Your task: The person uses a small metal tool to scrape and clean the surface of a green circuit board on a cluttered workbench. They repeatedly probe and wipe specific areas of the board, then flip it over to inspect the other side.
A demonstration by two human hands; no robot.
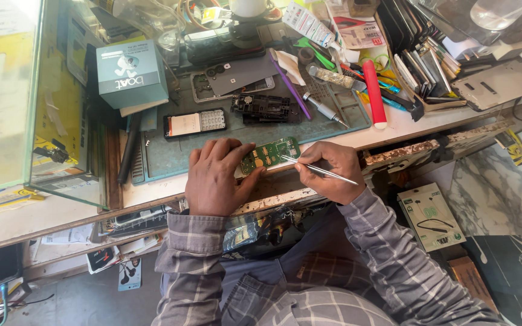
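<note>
A small green circuit board with round gold key contacts (270,153) lies tilted at the near edge of the grey-green rubber work mat (170,154), just where the mat meets the pale front lip of the bench. The left hand (215,176) lies flat over the board's left end, fingers together and pressing down on it, thumb hooked along the near edge. The right hand (328,172) is pinched shut on a pair of thin silver metal tweezers (318,170), whose tips touch the board's right end while the long shaft runs back across the knuckles. Both wrists come out of grey plaid shirt sleeves (376,235). Just beyond the left hand's fingers sits a black phone front with a pale screen and a white keypad (195,123), and beside that a black plastic phone frame (262,108). Farther back on the mat lie a grey phone back shell with camera holes (232,81), a purple rod (290,87), and a silver-handled screwdriver (323,109). A red cylinder (374,92) lies across the mat's right edge, well clear of the hands. To the left stands a teal cardboard box (131,72), close against a glass display case (7,96) that walls off that side of the bench. The far right is crowded with stacked flat phone parts and tools (424,63). Below the bench, near the right elbow, lies a white packet showing a neckband earphone (430,216).
</note>
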